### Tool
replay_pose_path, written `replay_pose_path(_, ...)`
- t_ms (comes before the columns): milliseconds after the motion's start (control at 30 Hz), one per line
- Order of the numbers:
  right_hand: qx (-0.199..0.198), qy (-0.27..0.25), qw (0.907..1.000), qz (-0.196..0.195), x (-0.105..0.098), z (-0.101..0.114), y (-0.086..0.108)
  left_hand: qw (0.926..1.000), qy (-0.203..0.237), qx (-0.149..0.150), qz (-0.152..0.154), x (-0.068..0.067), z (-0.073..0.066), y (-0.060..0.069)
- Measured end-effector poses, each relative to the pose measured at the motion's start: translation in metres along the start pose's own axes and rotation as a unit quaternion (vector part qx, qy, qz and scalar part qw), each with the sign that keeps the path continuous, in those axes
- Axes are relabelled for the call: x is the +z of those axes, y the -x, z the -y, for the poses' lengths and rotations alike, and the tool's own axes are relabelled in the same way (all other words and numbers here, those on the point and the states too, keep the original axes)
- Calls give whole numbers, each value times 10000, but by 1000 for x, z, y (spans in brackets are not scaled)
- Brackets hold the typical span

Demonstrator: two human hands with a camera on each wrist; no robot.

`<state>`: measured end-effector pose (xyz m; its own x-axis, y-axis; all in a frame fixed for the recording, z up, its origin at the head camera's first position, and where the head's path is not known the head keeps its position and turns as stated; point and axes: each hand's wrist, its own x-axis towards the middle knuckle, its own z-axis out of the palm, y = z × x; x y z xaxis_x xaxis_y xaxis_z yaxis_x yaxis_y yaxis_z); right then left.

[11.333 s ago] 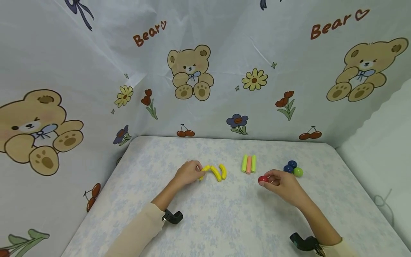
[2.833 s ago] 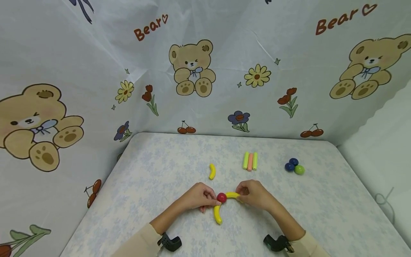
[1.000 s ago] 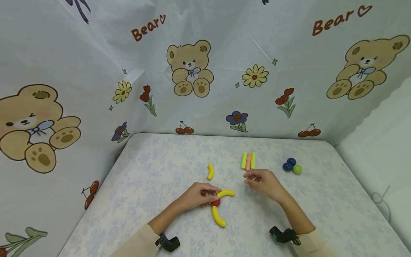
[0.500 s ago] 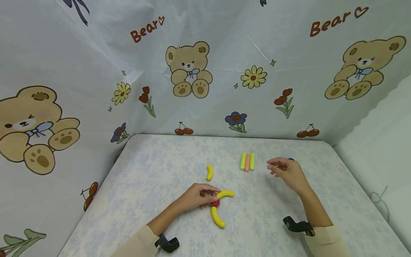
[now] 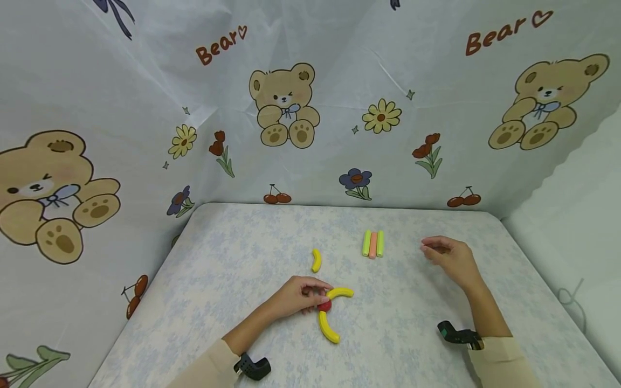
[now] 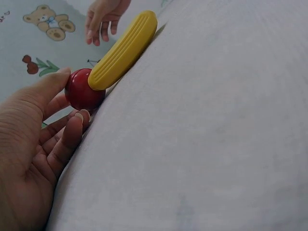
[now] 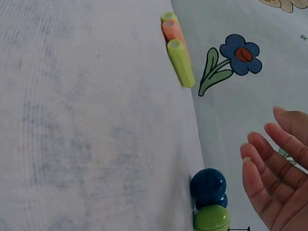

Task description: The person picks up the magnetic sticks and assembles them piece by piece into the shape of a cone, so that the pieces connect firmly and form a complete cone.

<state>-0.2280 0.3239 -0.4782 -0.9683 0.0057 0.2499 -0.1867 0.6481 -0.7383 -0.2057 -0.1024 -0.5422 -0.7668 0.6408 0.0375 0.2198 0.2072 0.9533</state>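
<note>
shifted rightward since the previous frame, the right hand (image 5: 453,261) hovers, fingers loosely bent and apart. nearest, the left hand (image 5: 297,295) pinches one red ball (image 5: 325,305), partly hidden by its fingers, with two bananas (image 5: 329,328) beside it on the table (image 5: 388,334). a third banana (image 5: 316,261) lies beyond. farther are three sticks (image 5: 373,246), two green, one orange. near the right hand, two blue balls (image 7: 208,185), one mostly covered, and one green ball (image 7: 211,218), cut off below, are hidden from the head view.
</note>
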Motion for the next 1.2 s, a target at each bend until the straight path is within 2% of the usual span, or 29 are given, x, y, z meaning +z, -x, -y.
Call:
replay_pose_path(167, 165, 381, 9973, -608, 0, -11, -2, 10000, -44, -39, -9, -1, 1, 0)
replay_pose_path(333, 346, 308, 9949, -900, -5, -19, -1, 10000, -31, -52, -21, 0, 2, 0)
replay_pose_path(433, 495, 384, 9945, -840, -8, -24, -1, 10000, -21, -16, -26, 0, 2, 0)
replay_pose_path(667, 850, 801, 9926, -340, -11, -34, -1, 10000, 18, 38, -3, 0, 1, 0)
replay_pose_path(1000, 918, 968, 9910, -84, -13, -44, 2, 10000, 14, 40, -23, 2, 2, 0)
replay_pose_path(1200, 808, 1160, 9899, -138, -15, -50, 1, 10000, 18, -40, -36, 1, 3, -1)
